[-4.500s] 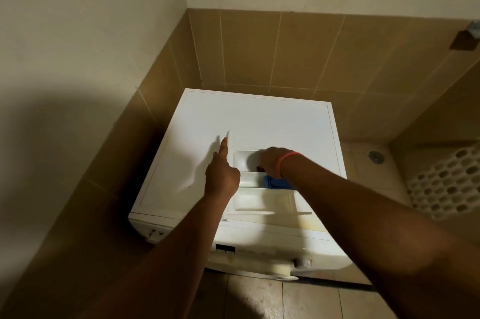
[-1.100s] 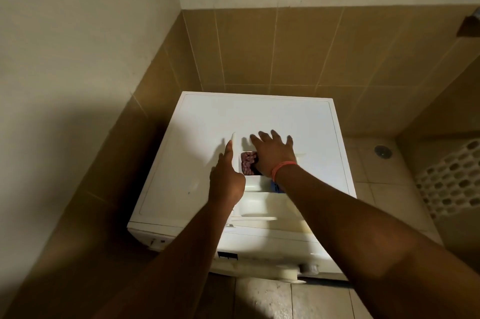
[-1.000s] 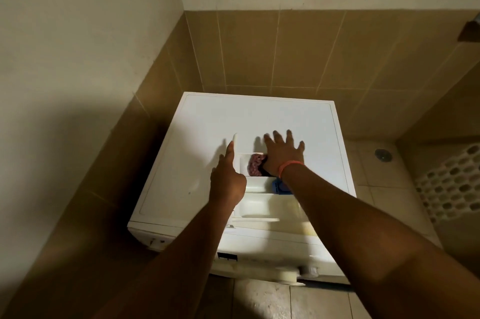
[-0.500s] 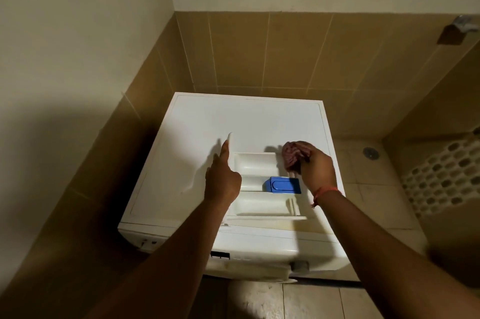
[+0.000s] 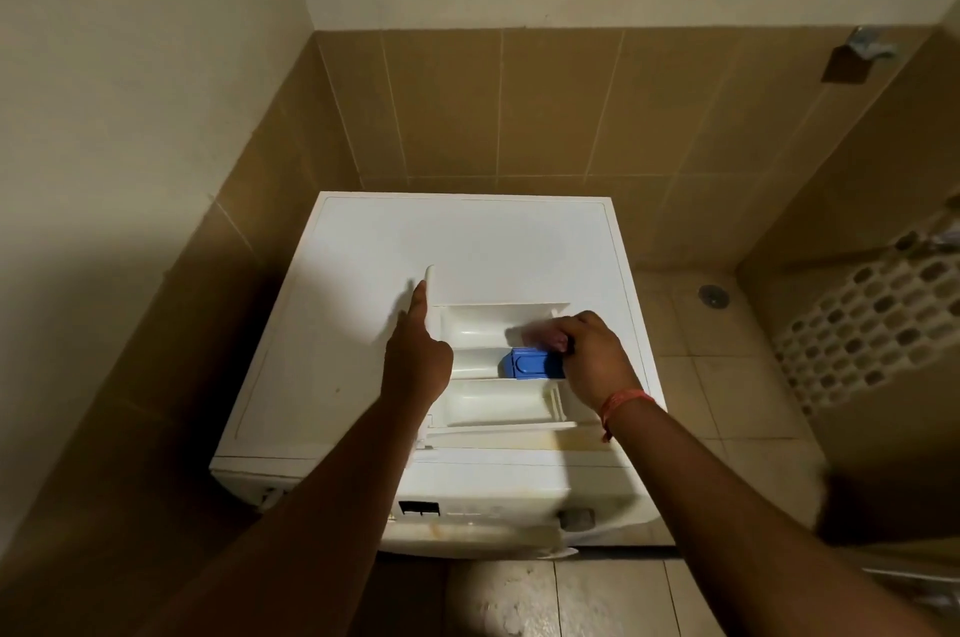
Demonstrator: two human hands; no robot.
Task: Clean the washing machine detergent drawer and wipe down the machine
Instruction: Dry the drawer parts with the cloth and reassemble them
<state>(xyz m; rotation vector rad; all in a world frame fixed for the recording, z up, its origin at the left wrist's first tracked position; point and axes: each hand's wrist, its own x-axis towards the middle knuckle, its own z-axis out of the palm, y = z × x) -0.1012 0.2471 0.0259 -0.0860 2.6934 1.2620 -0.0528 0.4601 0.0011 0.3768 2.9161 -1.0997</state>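
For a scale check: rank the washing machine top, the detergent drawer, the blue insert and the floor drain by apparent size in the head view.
1. washing machine top
2. detergent drawer
3. blue insert
4. floor drain, which lies farther away, so its true size is unsure.

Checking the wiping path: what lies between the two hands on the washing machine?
In the head view, the detergent drawer with its open white compartments lies between the left hand and right hand; the blue insert sits beside the right hand.
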